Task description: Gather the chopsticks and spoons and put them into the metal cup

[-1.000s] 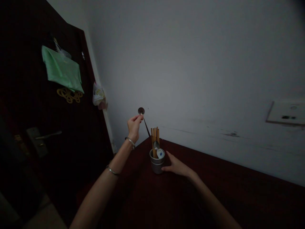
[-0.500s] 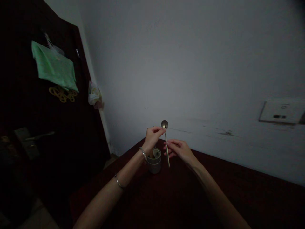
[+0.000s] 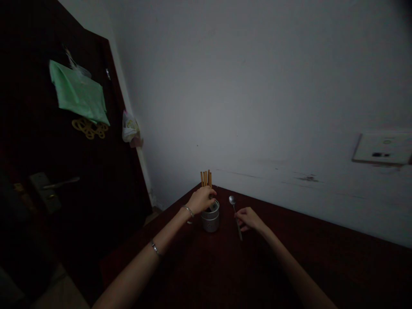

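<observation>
A grey metal utensil holder (image 3: pixel 210 223) stands on the dark red table, with several wooden chopsticks (image 3: pixel 206 177) sticking up at its back. My left hand (image 3: pixel 201 199) is over the holder's mouth, fingers curled and closed. What they grip, if anything, is hidden; a pale, rounded thing (image 3: pixel 213 207) shows inside the rim below them. To the right of the holder, my right hand (image 3: pixel 248 219) pinches the handle of a long metal spoon (image 3: pixel 232 200). The spoon's bowl points away toward the wall, its handle end toward me.
The table (image 3: pixel 225 266) meets a pale wall (image 3: pixel 257 94) at the back. A dark door (image 3: pixel 106 171) at left carries a green cloth (image 3: pixel 80 92) and a metal handle (image 3: pixel 61 183). A plastic bag (image 3: pixel 129 128) hangs beside it. A wall socket (image 3: pixel 383 148) is at right.
My left hand has let go of the spoon and moved down to the holder's mouth. My right hand has lowered the spoon rightward toward the table. The chopsticks now show above my left hand.
</observation>
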A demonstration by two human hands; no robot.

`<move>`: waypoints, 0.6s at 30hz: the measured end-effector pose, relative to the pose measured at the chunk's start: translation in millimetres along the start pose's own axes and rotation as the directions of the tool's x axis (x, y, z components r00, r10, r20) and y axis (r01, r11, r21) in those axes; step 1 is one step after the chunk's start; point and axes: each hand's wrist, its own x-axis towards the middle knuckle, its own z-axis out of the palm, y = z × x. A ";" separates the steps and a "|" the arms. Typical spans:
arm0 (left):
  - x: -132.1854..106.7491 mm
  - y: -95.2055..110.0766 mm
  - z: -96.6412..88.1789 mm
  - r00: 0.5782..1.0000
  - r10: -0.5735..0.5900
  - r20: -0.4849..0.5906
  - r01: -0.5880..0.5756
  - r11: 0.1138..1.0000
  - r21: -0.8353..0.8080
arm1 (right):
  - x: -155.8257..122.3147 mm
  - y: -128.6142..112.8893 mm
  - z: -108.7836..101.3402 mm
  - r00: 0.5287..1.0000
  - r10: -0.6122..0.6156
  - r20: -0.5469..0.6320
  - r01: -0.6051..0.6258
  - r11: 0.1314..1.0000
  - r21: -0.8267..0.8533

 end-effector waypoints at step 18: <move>-13.1 -4.1 1.5 0.995 -0.075 0.072 0.068 0.993 0.096 | -4.9 1.7 20.2 0.995 -0.095 0.005 0.090 0.926 -0.368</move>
